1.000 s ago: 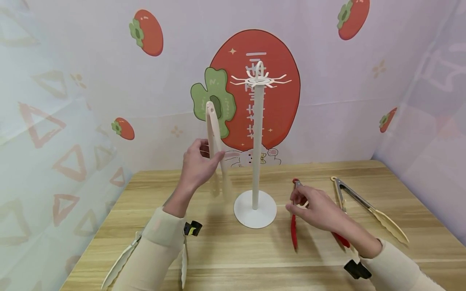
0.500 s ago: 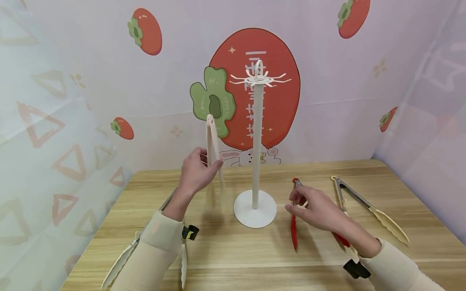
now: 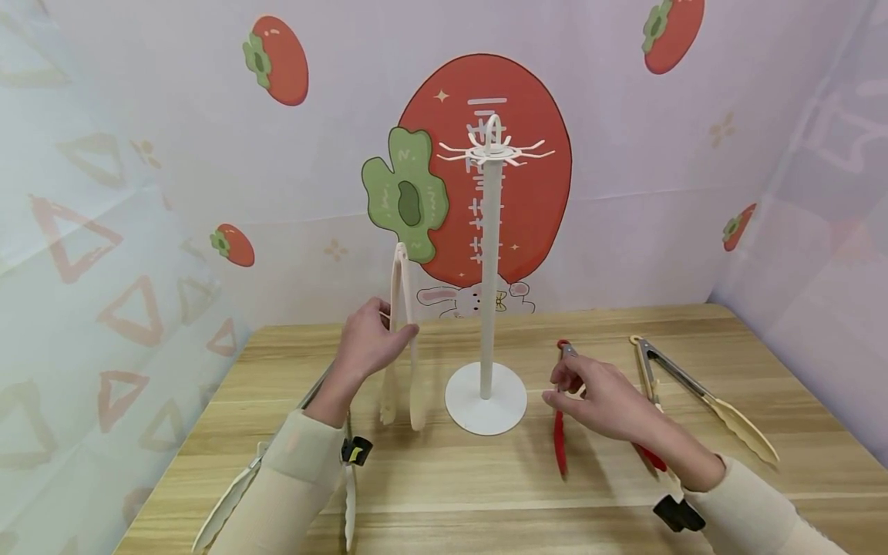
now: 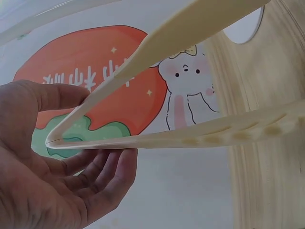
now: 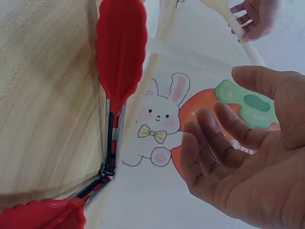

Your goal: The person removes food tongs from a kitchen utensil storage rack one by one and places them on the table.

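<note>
My left hand holds cream tongs upright, hinge end up, left of a white rack with hooks round its top. In the left wrist view, the thumb rests on one arm of the tongs and the fingers on the other; the arms are spread. Whether their tips touch the table cannot be told. My right hand, loosely curled with nothing in it, hovers over red-tipped tongs and partly hides them. The right wrist view shows these red tongs lying spread, apart from the hand.
Metal-armed tongs with yellowish tips lie spread at the right of the wooden table. White-tipped tongs lie at the left, partly under my left sleeve. The rack's round white base stands mid-table, before a patterned backdrop.
My left hand has come down with the cream tongs, whose tips are now nearer the table. The right hand has stayed about where it was.
</note>
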Action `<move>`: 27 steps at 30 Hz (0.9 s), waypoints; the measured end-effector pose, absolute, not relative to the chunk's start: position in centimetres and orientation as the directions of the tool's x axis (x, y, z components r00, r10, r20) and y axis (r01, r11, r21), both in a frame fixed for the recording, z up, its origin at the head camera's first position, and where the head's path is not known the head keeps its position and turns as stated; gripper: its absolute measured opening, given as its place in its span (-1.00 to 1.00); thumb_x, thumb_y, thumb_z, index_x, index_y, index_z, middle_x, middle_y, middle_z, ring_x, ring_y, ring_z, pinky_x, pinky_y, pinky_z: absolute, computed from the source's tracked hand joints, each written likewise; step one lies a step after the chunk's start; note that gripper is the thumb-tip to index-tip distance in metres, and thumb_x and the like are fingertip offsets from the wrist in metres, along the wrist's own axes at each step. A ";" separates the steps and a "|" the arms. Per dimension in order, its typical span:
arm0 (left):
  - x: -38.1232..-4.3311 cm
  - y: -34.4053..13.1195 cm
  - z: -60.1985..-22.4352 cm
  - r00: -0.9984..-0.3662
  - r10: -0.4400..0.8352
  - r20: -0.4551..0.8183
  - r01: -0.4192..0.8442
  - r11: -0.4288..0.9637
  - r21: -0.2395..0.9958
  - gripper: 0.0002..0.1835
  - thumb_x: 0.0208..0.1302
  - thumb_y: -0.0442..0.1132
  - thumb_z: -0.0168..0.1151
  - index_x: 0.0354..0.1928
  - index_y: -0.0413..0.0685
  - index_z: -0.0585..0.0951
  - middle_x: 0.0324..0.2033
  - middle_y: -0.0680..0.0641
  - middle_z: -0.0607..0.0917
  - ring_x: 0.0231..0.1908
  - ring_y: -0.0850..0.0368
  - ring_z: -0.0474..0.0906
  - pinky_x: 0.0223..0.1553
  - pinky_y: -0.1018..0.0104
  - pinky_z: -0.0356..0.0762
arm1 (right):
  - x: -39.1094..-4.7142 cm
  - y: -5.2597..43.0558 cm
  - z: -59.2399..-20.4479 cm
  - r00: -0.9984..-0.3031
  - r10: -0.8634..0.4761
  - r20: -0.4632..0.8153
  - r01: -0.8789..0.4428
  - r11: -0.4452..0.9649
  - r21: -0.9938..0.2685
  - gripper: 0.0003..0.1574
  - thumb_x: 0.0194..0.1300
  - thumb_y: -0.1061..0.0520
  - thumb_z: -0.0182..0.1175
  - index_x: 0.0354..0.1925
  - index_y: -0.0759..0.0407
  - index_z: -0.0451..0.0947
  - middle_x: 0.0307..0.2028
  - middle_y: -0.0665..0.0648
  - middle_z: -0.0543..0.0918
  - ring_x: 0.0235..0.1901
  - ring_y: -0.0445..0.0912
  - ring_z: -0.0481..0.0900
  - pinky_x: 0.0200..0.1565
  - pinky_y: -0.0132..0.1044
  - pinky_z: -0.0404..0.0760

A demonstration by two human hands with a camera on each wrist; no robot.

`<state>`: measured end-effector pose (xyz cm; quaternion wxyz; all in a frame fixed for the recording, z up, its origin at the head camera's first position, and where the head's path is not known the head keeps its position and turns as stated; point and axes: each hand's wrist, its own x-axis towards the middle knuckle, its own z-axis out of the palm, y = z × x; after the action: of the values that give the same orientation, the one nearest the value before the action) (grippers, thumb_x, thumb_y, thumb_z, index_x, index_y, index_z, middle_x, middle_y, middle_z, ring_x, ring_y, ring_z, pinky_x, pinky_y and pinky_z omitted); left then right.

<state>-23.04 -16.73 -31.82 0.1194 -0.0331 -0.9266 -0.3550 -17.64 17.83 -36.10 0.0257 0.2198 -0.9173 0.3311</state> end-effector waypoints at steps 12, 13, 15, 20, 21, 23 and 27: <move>-23.2 -17.3 -32.5 -0.993 -0.074 0.094 -0.003 0.802 0.597 -0.57 0.12 -0.02 0.35 -0.14 -0.22 0.54 -0.42 -0.11 0.63 -0.41 -0.03 0.56 -0.45 0.17 0.47 | -17.6 17.7 -36.0 -0.906 -0.388 0.171 -0.407 0.682 -0.608 -0.73 0.30 -0.01 0.40 -0.19 0.11 0.58 -0.36 -0.06 0.55 -0.31 -0.16 0.52 -0.32 -0.29 0.56; -23.2 -17.4 -32.6 -0.993 -0.075 0.085 -0.010 0.805 0.593 -0.57 0.12 -0.02 0.35 -0.14 -0.22 0.54 -0.41 -0.10 0.62 -0.40 -0.04 0.56 -0.45 0.17 0.46 | -17.6 17.6 -36.0 -0.906 -0.388 0.171 -0.407 0.682 -0.607 -0.73 0.29 -0.01 0.40 -0.20 0.11 0.58 -0.36 -0.06 0.55 -0.31 -0.16 0.53 -0.33 -0.29 0.56; -23.2 -17.4 -32.7 -0.994 -0.079 0.072 -0.022 0.813 0.582 -0.59 0.11 -0.02 0.34 -0.17 -0.20 0.53 -0.41 -0.10 0.62 -0.39 -0.04 0.55 -0.45 0.16 0.45 | -17.6 17.6 -36.0 -0.906 -0.387 0.172 -0.407 0.684 -0.605 -0.73 0.29 -0.01 0.40 -0.20 0.11 0.57 -0.36 -0.06 0.55 -0.31 -0.16 0.52 -0.32 -0.29 0.56; -23.1 -17.5 -32.8 -0.996 -0.075 0.045 -0.038 0.833 0.553 -0.62 0.11 -0.03 0.34 -0.25 -0.18 0.51 -0.44 -0.11 0.61 -0.43 -0.05 0.53 -0.48 0.17 0.43 | -17.5 17.6 -35.9 -0.906 -0.386 0.176 -0.409 0.684 -0.604 -0.74 0.29 0.02 0.40 -0.20 0.12 0.57 -0.36 -0.06 0.55 -0.31 -0.15 0.53 -0.32 -0.29 0.56; -23.1 -17.5 -32.8 -0.997 -0.073 0.038 -0.040 0.835 0.549 -0.63 0.11 -0.03 0.34 -0.25 -0.19 0.51 -0.44 -0.12 0.60 -0.44 -0.05 0.53 -0.49 0.17 0.42 | -17.5 17.6 -35.9 -0.905 -0.386 0.176 -0.409 0.683 -0.606 -0.75 0.29 0.02 0.40 -0.20 0.12 0.58 -0.37 -0.06 0.55 -0.31 -0.15 0.52 -0.32 -0.30 0.56; -23.2 -17.6 -32.8 -0.997 -0.069 0.024 -0.045 0.838 0.544 -0.64 0.11 -0.04 0.34 -0.26 -0.19 0.51 -0.45 -0.12 0.60 -0.45 -0.05 0.52 -0.51 0.17 0.42 | -17.6 17.6 -36.0 -0.905 -0.386 0.177 -0.409 0.682 -0.606 -0.75 0.29 0.04 0.40 -0.20 0.12 0.57 -0.37 -0.06 0.54 -0.32 -0.15 0.53 -0.32 -0.30 0.56; -23.4 -17.6 -33.0 -0.997 -0.070 0.009 -0.054 0.843 0.535 -0.63 0.12 -0.04 0.35 -0.26 -0.20 0.51 -0.45 -0.13 0.60 -0.46 -0.05 0.52 -0.52 0.17 0.43 | -17.6 17.6 -36.1 -0.903 -0.388 0.184 -0.415 0.679 -0.606 -0.77 0.28 0.06 0.40 -0.20 0.13 0.57 -0.37 -0.06 0.54 -0.33 -0.15 0.53 -0.31 -0.30 0.56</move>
<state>-23.37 -17.57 -33.02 0.0143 0.0325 -0.9598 -0.2784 -17.63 17.59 -36.14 0.0202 0.2193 -0.9159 0.3356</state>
